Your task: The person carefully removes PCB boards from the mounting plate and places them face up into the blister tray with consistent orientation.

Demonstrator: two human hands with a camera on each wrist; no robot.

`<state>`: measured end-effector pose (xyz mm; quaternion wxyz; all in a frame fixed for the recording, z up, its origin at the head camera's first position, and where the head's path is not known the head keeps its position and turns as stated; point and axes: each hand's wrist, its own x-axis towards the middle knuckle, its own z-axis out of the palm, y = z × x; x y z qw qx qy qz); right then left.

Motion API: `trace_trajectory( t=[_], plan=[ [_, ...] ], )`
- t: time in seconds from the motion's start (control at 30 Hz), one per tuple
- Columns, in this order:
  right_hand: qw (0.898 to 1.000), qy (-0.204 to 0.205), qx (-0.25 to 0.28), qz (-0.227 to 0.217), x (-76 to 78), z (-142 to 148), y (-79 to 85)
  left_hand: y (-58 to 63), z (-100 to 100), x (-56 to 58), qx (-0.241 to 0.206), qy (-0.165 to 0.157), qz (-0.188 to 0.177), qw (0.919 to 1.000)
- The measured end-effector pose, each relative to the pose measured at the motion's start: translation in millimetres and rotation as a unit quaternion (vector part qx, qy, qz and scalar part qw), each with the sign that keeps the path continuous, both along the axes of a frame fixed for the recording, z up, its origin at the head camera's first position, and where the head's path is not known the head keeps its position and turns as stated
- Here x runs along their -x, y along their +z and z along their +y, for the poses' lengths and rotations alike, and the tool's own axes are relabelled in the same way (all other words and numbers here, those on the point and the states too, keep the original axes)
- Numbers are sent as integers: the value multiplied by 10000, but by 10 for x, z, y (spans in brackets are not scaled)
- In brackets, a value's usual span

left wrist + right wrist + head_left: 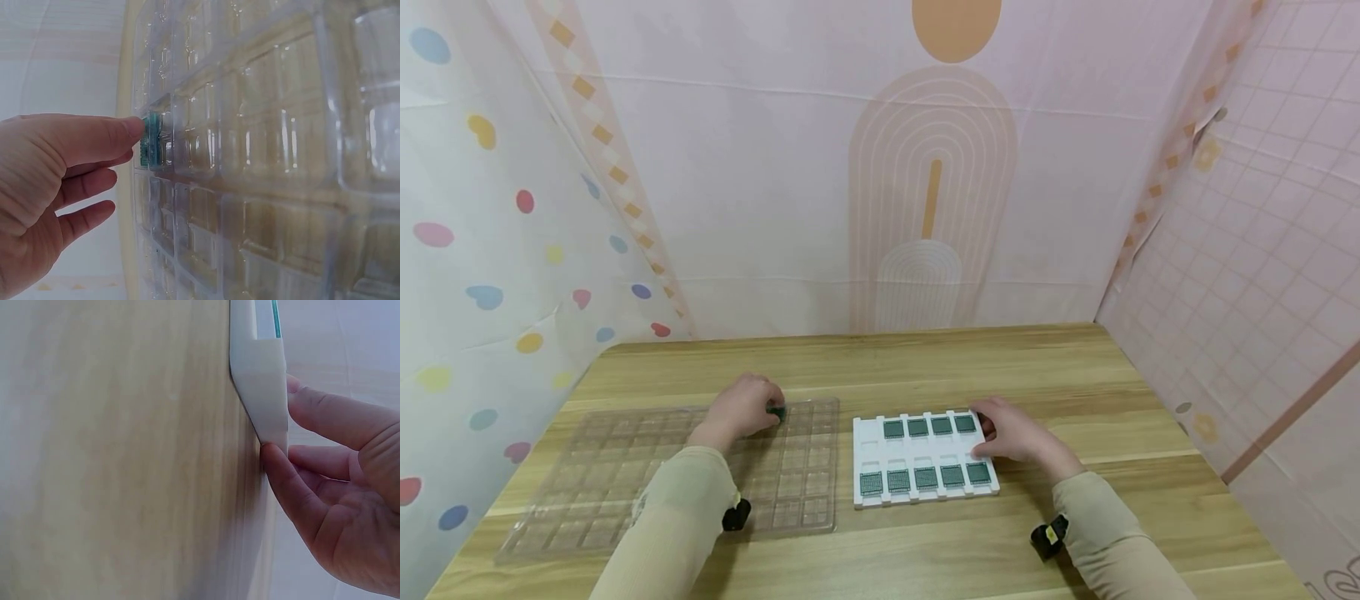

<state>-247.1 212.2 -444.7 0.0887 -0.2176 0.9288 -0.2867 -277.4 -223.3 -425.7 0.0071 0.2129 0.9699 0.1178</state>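
Observation:
My left hand [747, 407] pinches a small green circuit board [150, 139] between thumb and fingers, at a compartment of the clear plastic tray [275, 187]. The hand hides part of this board in the head view. To the right lies a white tray [913, 452], with several green circuit boards [927, 477] in a front row and a back row. The back row's leftmost slot holds no board. My right hand [1013, 435] grips the white tray's right end, thumb and fingers at its edge, as the right wrist view shows.
Both trays lie on a wooden table [925, 550], the clear one on the left. A patterned cloth [760, 192] hangs behind the table and along both sides. Each wrist wears a small black camera [737, 515].

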Motion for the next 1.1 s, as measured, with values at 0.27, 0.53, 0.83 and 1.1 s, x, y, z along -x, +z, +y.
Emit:
trace_trajectory(
  t=[0.27, 0.53, 0.83, 1.1],
  plan=[
    [10000, -19, 52, 16, -8, -1, -4, -4, 7, 20, -60, -87, 174, 9998],
    [10000, -2, 73, 51, -7, -2, -2, 11, 65, 8, -152, -134, 314, 9993],
    [10000, 3, 63, 28, -20, -9, 20, 73, 153, -68, -326, -323, 549, 9974],
    [10000, -23, 47, 23, -23, -8, 32, 117, 249, -158, -502, -600, 1082, 9910]
  ],
)
